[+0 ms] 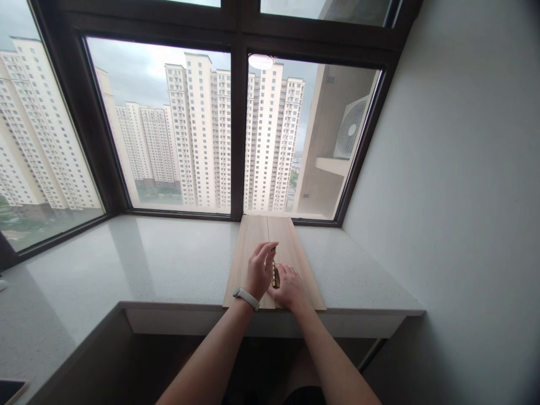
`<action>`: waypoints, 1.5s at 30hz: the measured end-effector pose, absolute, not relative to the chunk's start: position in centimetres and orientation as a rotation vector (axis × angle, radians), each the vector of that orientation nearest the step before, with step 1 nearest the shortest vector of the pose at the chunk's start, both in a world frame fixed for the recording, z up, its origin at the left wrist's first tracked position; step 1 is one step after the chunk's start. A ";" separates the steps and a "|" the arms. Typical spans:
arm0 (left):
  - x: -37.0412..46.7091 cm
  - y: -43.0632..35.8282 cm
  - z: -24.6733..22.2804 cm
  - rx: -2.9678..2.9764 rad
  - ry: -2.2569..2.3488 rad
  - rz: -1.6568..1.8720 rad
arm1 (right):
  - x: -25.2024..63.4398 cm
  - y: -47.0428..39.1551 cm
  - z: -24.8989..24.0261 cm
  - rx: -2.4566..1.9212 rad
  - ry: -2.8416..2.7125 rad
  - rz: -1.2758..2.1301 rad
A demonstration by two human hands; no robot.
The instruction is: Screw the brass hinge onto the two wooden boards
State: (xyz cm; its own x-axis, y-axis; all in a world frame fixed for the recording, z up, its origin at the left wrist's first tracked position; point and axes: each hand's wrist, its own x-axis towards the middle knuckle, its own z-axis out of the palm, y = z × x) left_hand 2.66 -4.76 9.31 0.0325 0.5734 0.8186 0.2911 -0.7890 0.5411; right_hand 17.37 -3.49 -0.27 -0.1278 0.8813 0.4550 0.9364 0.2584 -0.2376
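Two pale wooden boards, the left board [242, 259] and the right board [295, 242], lie side by side with a narrow seam between them. A small shiny brass-coloured hinge [276, 278] is over the seam, with one part raised; my fingers hide much of it. My left hand [257, 270], with a light-banded watch [246, 297] on its wrist, has its fingers and thumb closed on the raised part. My right hand [289, 284] rests low on the right board, its thumb and forefinger around the lower part of the hinge.
The boards lie on a speckled white window-sill counter [177, 259], their near ends at its front edge. Dark window frames [237, 129] stand behind, and a white wall [455, 169] rises on the right. A dark flat object [10, 390] is at bottom left.
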 end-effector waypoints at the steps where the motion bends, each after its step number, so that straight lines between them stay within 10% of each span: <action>1: 2.6 -4.8 9.4 2.081 0.913 1.833 | 17.4 -3.5 -0.3 -1.642 -2.026 -0.146; 45: 2.5 -4.7 8.8 2.096 0.836 1.826 | 17.2 -3.8 0.1 -1.654 -2.035 -0.140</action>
State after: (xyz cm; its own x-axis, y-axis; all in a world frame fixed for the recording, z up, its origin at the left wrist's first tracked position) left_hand 2.51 -4.71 8.83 0.0562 0.5588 0.8274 0.2608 -0.8081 0.5281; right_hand 17.20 -3.80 0.09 -0.1283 0.8865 0.4446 0.9390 0.2528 -0.2330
